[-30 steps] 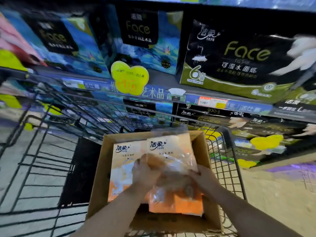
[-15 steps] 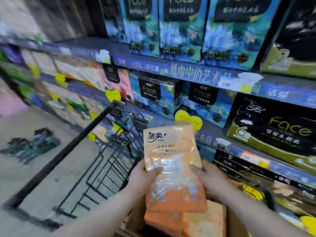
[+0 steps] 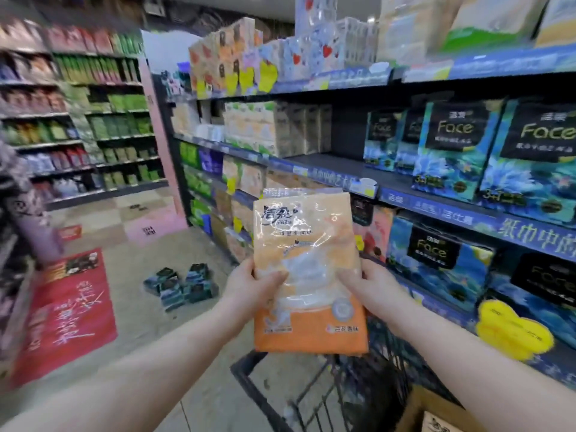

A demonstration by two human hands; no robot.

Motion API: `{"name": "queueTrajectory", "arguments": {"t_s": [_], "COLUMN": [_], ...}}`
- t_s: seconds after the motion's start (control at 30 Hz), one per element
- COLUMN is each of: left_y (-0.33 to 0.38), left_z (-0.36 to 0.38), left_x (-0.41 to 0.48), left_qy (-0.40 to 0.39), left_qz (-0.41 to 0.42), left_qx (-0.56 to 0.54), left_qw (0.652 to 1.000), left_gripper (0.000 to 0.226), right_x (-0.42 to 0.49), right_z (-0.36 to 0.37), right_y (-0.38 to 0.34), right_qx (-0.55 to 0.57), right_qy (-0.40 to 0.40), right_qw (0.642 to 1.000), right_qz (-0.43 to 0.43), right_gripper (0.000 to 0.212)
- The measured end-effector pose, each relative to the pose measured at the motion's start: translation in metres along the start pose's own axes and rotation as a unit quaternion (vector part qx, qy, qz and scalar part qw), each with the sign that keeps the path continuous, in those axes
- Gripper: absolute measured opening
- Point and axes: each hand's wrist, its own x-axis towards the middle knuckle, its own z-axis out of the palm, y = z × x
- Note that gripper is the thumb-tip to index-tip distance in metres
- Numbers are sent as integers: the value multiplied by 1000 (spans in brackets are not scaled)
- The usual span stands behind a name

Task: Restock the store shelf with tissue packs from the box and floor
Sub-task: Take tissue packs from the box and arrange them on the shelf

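A: Since half a second ago the orange tissue pack (image 3: 307, 275) has come up clear of the box (image 3: 416, 408). It now hangs over the front rail of the cart (image 3: 252, 383), and the person has turned to look along the aisle.

B: Who has hold of it?

A: Both hands. The left hand (image 3: 249, 285) grips the pack's left edge about halfway down, with the thumb across the front. The right hand (image 3: 367, 288) grips the right edge at the same height. The fingers (image 3: 346, 280) curl round the edges; the rest are hidden behind the pack.

B: How will it handle?

A: Lightly, by the look of it. It is soft tissue in a glossy film wrapper that creases and shines. So it is probably slippery, and it may sag if pinched at one corner. Gripping both long edges at mid-height, as the person does now, seems the safest hold. A squeeze would likely only dent it.

B: Where might it go?

A: The shelf (image 3: 339, 165) on the right has a bare stretch beside the blue Face packs (image 3: 448, 151), though whether that is its slot cannot be told. More dark packs (image 3: 180, 283) lie heaped on the floor further along.
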Motion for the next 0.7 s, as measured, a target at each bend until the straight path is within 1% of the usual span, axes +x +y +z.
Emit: {"name": "queueTrajectory", "arguments": {"t_s": [0.07, 0.17, 0.27, 0.3, 0.33, 0.43, 0.6, 0.7], "left_y": [-5, -18, -30, -34, -38, -48, -60, -66], "left_z": [-52, -126, -189, -206, -222, -256, -280, -284], "left_x": [8, 20, 30, 35, 39, 53, 90, 125], "left_qy": [17, 35, 56, 63, 69, 71, 71, 77], "left_qz": [7, 19, 13, 10, 6, 12, 15, 16], "left_qx": [4, -5, -15, -16, -18, -28, -44, -45], "left_qw": [1000, 999, 998, 998, 997, 997, 996, 996], "left_gripper": [29, 27, 23, 22, 21, 19, 20, 16], "right_x": [6, 16, 22, 24, 26, 37, 80, 118], "right_z": [47, 117, 175, 191, 205, 240, 274, 286], "right_y": [-24, -57, -86, -94, -101, -117, -128, -129], "right_qx": [7, 10, 49, 56, 60, 63, 53, 30], "right_qy": [-9, -27, -79, -92, -103, -114, -109, -100], "right_qw": [1000, 1000, 996, 994, 992, 991, 992, 993], "right_qz": [-8, -9, -18, -23, -28, -37, -27, -47], "right_gripper": [17, 22, 10, 8, 12, 23, 25, 24]}}
